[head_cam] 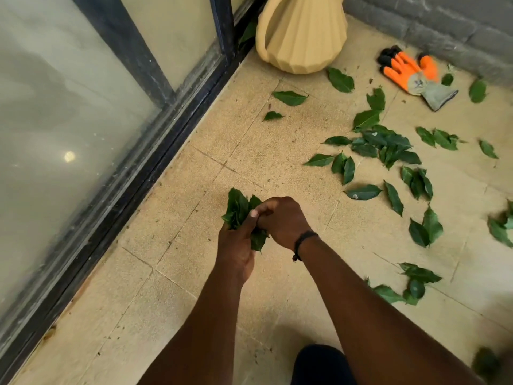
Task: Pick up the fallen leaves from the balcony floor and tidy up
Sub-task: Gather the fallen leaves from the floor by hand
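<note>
Dark knee (319, 365) showing at the bottom edge, below both forearms. Left hand (236, 245) is gripping a bunch of leaves (238, 209), thumb pressing across it. Right hand (280, 220), curled, is meeting the left one and tucking a leaf (258, 238) into the bunch; black wristband (302, 241) on that wrist. Scattered leaves (385, 145) are lying on the balcony floor (172, 273), mostly right of the hands and beyond them. Farther beyond: orange glove (410, 73) and pale ribbed jug (302, 31). Glass door (69, 120) is running along the left of the hands.

Risk, as judged: the bunch is growing full, so leaves may be slipping out of the left grip during another reach. No readable writing; glove mark too small.
</note>
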